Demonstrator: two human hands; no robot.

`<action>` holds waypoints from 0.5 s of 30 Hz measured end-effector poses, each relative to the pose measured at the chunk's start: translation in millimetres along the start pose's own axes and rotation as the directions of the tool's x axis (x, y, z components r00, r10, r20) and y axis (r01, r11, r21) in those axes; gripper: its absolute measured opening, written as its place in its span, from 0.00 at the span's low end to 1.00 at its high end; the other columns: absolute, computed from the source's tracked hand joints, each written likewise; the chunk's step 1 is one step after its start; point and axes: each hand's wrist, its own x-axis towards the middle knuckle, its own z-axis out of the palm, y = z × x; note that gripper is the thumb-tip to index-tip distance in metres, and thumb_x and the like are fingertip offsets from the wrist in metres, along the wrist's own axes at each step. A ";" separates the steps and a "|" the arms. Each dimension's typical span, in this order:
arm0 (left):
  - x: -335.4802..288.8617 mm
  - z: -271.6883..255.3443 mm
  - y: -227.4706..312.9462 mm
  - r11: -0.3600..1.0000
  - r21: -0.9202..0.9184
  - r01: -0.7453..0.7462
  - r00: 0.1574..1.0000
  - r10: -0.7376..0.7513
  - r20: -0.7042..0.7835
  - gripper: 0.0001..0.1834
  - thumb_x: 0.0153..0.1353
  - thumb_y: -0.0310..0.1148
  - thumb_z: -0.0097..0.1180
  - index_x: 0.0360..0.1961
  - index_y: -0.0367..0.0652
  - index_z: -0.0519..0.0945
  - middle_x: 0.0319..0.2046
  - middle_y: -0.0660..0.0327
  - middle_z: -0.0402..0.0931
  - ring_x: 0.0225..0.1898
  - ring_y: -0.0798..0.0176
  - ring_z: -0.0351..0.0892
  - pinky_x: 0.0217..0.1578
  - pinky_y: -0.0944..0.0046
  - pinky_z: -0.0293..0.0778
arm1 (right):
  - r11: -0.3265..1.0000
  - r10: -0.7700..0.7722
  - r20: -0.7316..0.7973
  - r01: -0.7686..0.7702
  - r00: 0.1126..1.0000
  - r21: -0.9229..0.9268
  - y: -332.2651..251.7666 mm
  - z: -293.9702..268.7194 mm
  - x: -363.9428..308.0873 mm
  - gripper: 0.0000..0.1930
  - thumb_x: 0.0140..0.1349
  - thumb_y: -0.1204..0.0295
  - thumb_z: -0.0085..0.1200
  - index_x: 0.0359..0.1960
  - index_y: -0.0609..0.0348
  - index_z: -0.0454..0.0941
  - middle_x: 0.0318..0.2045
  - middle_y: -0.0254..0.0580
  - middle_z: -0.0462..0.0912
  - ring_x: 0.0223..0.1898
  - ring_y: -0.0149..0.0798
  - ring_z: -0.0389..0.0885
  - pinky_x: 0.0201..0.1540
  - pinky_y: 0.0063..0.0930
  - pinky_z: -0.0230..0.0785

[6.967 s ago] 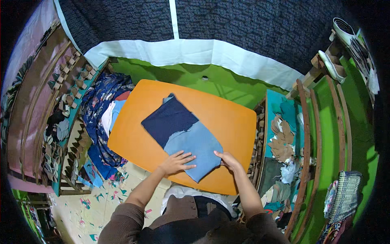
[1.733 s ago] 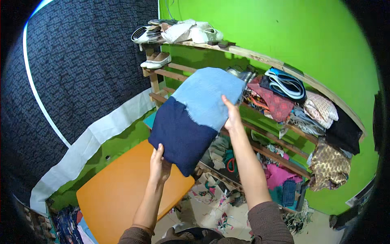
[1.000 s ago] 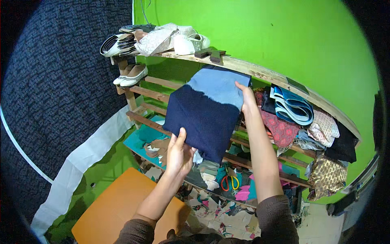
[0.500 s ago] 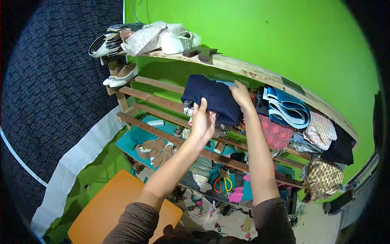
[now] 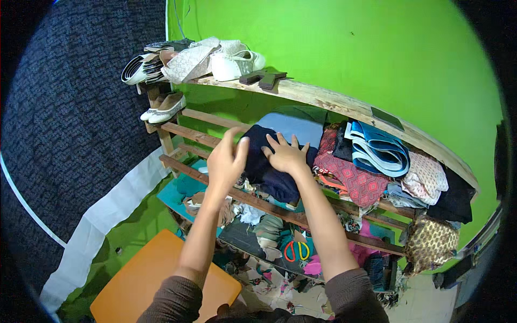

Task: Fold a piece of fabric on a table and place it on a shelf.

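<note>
Folded navy cloth [image 5: 257,141] rests on the slatted wooden shelf, part of it hanging down over the front slats. My right hand [image 5: 288,156] lies palm down on this cloth with its fingers spread. Just left of it, my left hand [image 5: 225,160] is raised with fingers apart and nothing in it. A light blue sheet [image 5: 288,126] lies behind the navy cloth, close beyond my right fingertips. To the right is a red patterned cloth [image 5: 353,182], with a folded blue and white sheet [image 5: 377,151] above it.
White shoes [image 5: 231,65] and brown flat pieces [image 5: 264,79] sit on the top plank [image 5: 318,97]. Scissors with red and yellow handles [image 5: 297,251] lie on the lower shelf among scraps. An orange tabletop [image 5: 140,280] is at lower left. A leopard-print bundle [image 5: 432,237] hangs at right.
The navy cloth, held up between both hands before, now lies on the shelf. My left hand has let go and shifted left; my right hand has spread flat on the cloth.
</note>
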 end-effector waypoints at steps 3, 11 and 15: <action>28.0 16.9 -0.5 0.945 0.084 -0.316 0.941 0.301 0.154 0.17 0.60 0.42 0.46 0.45 0.44 0.74 0.34 0.50 0.77 0.38 0.49 0.76 0.38 0.56 0.71 | 0.999 -0.048 -0.136 0.050 0.990 0.008 4.5 8.8 -7.9 0.26 0.63 0.50 0.30 0.63 0.38 0.56 0.66 0.38 0.51 0.66 0.55 0.43 0.61 0.66 0.26; 15.8 75.5 -42.0 0.833 0.447 -0.326 0.805 -0.004 0.594 0.27 0.62 0.52 0.32 0.60 0.56 0.63 0.63 0.61 0.55 0.64 0.54 0.53 0.60 0.43 0.49 | 1.000 0.008 -0.197 -0.005 0.980 0.017 34.5 17.2 -10.0 0.28 0.63 0.58 0.33 0.61 0.62 0.56 0.64 0.49 0.54 0.65 0.50 0.49 0.65 0.50 0.36; 9.8 78.7 -41.0 0.841 0.447 -0.303 0.843 0.018 0.537 0.26 0.63 0.50 0.33 0.60 0.57 0.63 0.62 0.61 0.57 0.63 0.54 0.55 0.59 0.44 0.52 | 0.999 0.030 -0.177 -0.024 0.984 0.036 33.4 14.2 -12.7 0.27 0.63 0.59 0.33 0.62 0.61 0.55 0.64 0.48 0.53 0.65 0.50 0.48 0.65 0.49 0.36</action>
